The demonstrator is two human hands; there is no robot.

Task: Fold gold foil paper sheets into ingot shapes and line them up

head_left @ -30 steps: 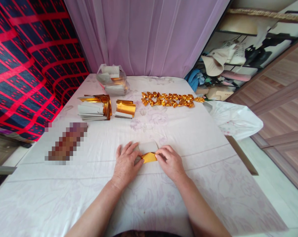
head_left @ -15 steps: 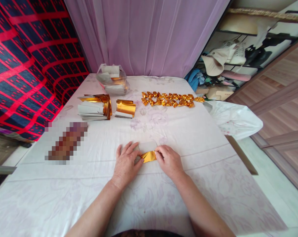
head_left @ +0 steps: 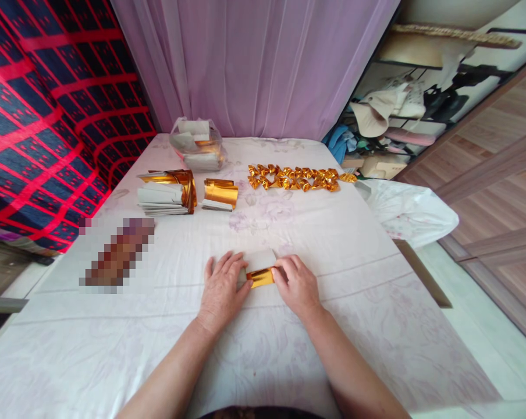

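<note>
Both hands rest on the white floral tablecloth (head_left: 263,355) near the front edge of the table, working one small sheet. The left hand (head_left: 221,288) lies flat, palm down, fingers spread narrowly and pressed onto the left end of the gold foil paper (head_left: 260,276). The right hand (head_left: 297,285) lies just beside it, fingers curled close together, fingertips pinching the right end of the same sheet against the cloth. The sheet lies between the two hands, its gold side folded up in front and its pale reverse (head_left: 259,259) showing flat behind. Well apart, toward the far left of the table, sits a stack of foil sheets (head_left: 164,192) with a smaller gold stack (head_left: 220,194) just beside it. Behind these stands a clear plastic bag of sheets (head_left: 196,144). A row of folded gold pieces (head_left: 295,177) lies across the far centre. A purple curtain (head_left: 254,64) hangs behind the table.
</note>
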